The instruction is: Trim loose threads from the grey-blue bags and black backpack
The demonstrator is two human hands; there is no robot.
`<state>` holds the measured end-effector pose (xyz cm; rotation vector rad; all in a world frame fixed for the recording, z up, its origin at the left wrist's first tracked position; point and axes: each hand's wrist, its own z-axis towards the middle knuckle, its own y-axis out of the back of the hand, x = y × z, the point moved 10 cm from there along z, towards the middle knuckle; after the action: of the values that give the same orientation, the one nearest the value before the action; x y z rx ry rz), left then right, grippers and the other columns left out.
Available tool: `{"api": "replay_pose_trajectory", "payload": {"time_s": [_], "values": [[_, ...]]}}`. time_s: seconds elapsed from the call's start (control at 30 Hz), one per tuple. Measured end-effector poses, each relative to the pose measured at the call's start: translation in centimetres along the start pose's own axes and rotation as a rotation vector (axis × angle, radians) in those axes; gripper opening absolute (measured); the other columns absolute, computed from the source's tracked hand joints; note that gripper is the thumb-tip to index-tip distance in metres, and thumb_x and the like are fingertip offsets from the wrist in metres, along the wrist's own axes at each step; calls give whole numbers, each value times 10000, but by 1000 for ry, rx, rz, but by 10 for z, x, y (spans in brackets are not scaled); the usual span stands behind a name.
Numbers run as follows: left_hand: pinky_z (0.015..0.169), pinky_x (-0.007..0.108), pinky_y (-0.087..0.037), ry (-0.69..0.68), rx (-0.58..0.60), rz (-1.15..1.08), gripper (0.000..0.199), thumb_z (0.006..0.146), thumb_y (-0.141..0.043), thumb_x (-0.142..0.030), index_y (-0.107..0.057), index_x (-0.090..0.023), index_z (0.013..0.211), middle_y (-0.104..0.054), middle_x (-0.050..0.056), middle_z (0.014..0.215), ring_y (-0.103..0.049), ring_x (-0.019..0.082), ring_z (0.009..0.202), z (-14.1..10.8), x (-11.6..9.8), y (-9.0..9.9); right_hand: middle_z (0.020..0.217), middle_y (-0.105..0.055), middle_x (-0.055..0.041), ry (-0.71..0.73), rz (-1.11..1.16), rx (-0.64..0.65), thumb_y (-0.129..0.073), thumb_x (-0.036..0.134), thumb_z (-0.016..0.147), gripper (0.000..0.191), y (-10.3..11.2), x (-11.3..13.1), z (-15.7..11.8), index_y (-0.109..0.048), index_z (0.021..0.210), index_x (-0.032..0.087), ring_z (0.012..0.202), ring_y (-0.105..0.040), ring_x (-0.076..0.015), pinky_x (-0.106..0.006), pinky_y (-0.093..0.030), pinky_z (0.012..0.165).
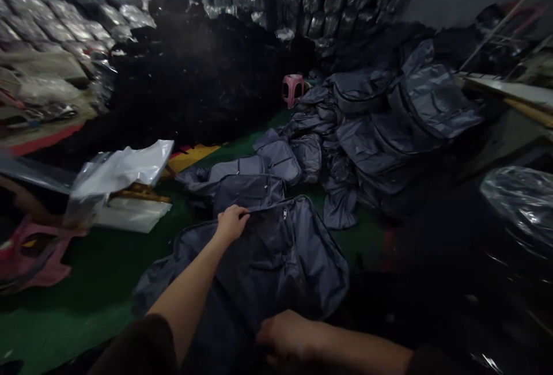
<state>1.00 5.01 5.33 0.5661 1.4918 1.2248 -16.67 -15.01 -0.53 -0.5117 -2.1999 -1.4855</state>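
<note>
Grey nylon backpack (263,260) (flat, zip showing)

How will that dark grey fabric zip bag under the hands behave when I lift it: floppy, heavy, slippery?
The dark grey fabric zip bag will likely flop: its panels lie creased and sagging by the left hand. It looks unstuffed, so probably light. Its faint sheen suggests a slick surface that may slip from a loose grip.

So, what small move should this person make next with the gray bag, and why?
Probably the left hand should move along the edge of the gray bag and take the zipper pull, because the pull sits just beyond that hand, while the right hand rests on the bag and can steady it.
</note>
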Motion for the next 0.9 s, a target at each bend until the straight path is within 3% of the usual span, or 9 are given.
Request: {"api": "replay_pose_trajectory", "payload": {"time_s": [0.07, 0.2, 0.27, 0.33, 0.43, 0.53, 0.6, 0.77, 0.9], "values": [[827, 356, -409, -36, -62, -19, 196, 824, -491, -295, -658, -221, 895, -647, 50, 924, -580, 212, 948, -12, -13, 35, 857, -694, 13, 97, 104, -96, -585, 266, 799, 140, 45, 17, -31, -650, 913, 217, 731, -636, -129, -179, -420, 540], [871, 337, -385, -184, -280, -70, 204, 863, -475, -321, -633, -224, 948, -618, 34, 935, -568, 181, 930, -57, -63, 141, 892, -667, -6, 54, 181, -660, -499, 205, 886, 181, 193, 23, -132, -613, 1027, 208, 823, -609, -104, -188, -449, 747], [854, 338, -382, -284, -415, -67, 155, 852, -515, -277, -626, -244, 955, -604, 22, 923, -560, 178, 907, -92, -92, 192, 910, -644, -30, 20, -27, -998, -545, 170, 852, 219, 259, 32, -190, -601, 1060, 209, 791, -584, -115, -213, -449, 701], [828, 339, -375, -359, -494, -20, 155, 839, -543, -246, -619, -266, 973, -590, 14, 913, -547, 177, 884, -127, -113, 224, 1021, -622, -63, 3, -361, -1119, -623, 223, 803, 334, 292, 52, -217, -581, 1134, 225, 832, -560, -159, -283, -442, 738], [780, 324, -376, -450, -510, 27, 193, 829, -559, -206, -605, -277, 1003, -575, 10, 892, -526, 172, 856, -168, -124, 231, 1070, -601, -85, -43, -665, -921, -621, 291, 782, 444, 292, 62, -200, -539, 1214, 226, 862, -529, -209, -332, -426, 721], [757, 298, -382, -528, -408, 46, 247, 818, -568, -151, -585, -274, 1031, -576, 3, 880, -516, 157, 840, -187, -124, 211, 924, -614, -62, -18, -633, -580, -561, 200, 776, 387, 255, 52, -165, -561, 1163, 191, 810, -515, -195, -313, -409, 679], [766, 282, -395, -549, -290, 55, 271, 808, -586, -144, -572, -266, 1050, -581, 7, 909, -516, 153, 860, -190, -127, 197, 867, -610, -47, 30, -579, -465, -533, 144, 771, 372, 233, 49, -155, -564, 1140, 174, 765, -499, -178, -307, -391, 661], [752, 295, -420, -622, -12, 72, 282, 814, -589, -267, -557, -294, 1093, -590, 5, 942, -522, 164, 838, -190, -172, 177, 827, -604, -44, 152, -592, -463, -482, 135, 826, 359, 213, 60, -156, -528, 1181, 148, 718, -473, -176, -316, -340, 606], [730, 339, -425, -574, 213, 182, 370, 779, -597, -351, -541, -292, 1140, -567, 25, 966, -516, 198, 839, -180, -197, 157, 778, -604, -37, 203, -604, -490, -471, 132, 828, 323, 207, 74, -159, -554, 1140, 139, 676, -483, -175, -315, -342, 581]]}}
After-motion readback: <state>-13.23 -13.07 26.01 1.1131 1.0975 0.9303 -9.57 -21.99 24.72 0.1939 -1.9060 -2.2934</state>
